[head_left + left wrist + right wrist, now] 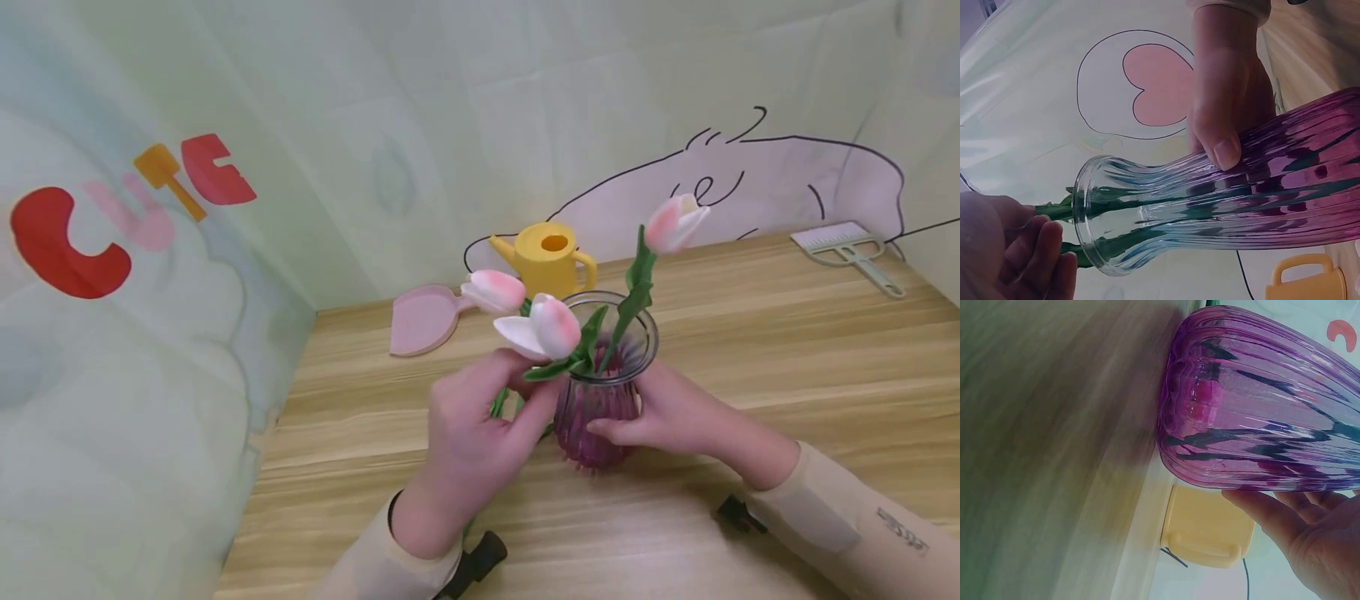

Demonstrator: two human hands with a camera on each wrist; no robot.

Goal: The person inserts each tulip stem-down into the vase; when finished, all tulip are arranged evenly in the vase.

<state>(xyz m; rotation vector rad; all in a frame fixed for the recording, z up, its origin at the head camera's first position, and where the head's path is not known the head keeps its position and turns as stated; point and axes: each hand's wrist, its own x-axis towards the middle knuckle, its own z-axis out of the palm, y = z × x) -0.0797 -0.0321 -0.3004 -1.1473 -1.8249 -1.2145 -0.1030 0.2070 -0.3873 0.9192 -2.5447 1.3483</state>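
My right hand (675, 412) has its fingers partly spread and curled round the right side of the ribbed purple-and-clear glass vase (588, 408); the fingers of my left hand (476, 425) are nearly closed, pinching a green tulip stem (1047, 211) at its mouth. Two pink-and-white tulip heads (555, 327) lean left of the vase, a third (677, 225) right. Behind it: yellow watering can (542, 260).

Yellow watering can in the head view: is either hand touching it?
No, the yellow watering can stands farther back, while the right hand holds the glass vase and the left hand is at the tulips.
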